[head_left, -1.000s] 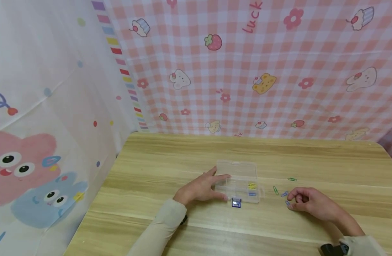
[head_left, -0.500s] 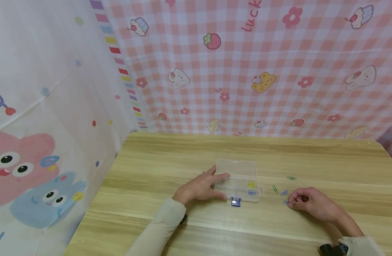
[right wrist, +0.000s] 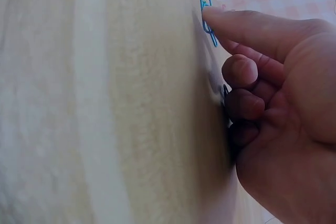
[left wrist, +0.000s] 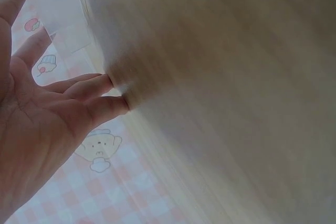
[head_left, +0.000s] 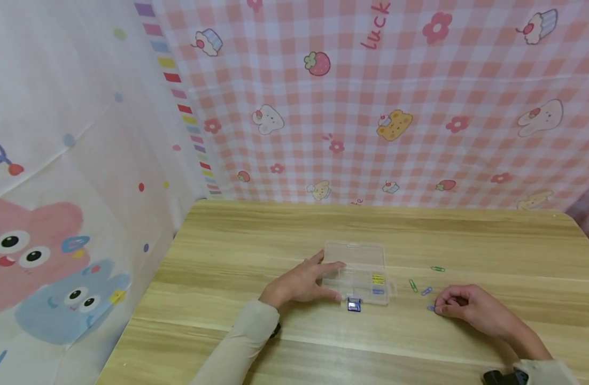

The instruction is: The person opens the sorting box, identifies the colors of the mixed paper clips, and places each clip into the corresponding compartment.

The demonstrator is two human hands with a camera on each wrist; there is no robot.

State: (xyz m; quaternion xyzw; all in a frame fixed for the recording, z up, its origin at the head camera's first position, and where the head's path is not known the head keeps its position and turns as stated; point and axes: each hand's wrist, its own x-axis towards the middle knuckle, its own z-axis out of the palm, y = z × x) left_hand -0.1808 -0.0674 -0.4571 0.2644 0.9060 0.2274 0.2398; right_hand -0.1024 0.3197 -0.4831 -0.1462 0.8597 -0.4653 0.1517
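Observation:
A clear plastic divided box stands with its lid open toward the back. My left hand touches its left side, fingers spread; in the left wrist view two fingertips rest on the table. Yellow pieces and blue ones, perhaps paper clips, lie in its right compartments. To the right, my right hand pinches a blue paper clip at the table surface, the other fingers curled. Two green paper clips and another blue paper clip lie close by.
A small dark blue rectangular piece sits at the box's front edge. The wooden table meets a pink checked cloth at the back and a white printed cloth on the left.
My right thumb and fingertips have closed on the blue paper clip, and the hand has shifted slightly. The left hand and the box hold their place.

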